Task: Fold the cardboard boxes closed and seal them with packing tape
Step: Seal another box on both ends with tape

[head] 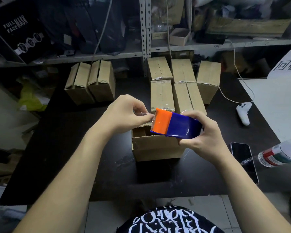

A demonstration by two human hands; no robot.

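Right hand (203,137) wraps the blue-and-orange tape dispenser (175,124), fingers curled round it, just above the open box (156,147). Left hand (128,113) pinches the clear tape end (145,113) at the cutter. Both forearms reach forward. Sealed boxes (161,96) sit behind the box on the black table (74,148), under shelves (107,55).

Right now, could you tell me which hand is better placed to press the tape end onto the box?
Left: the left hand pinches the tape end above the box; the right hand grips the dispenser.
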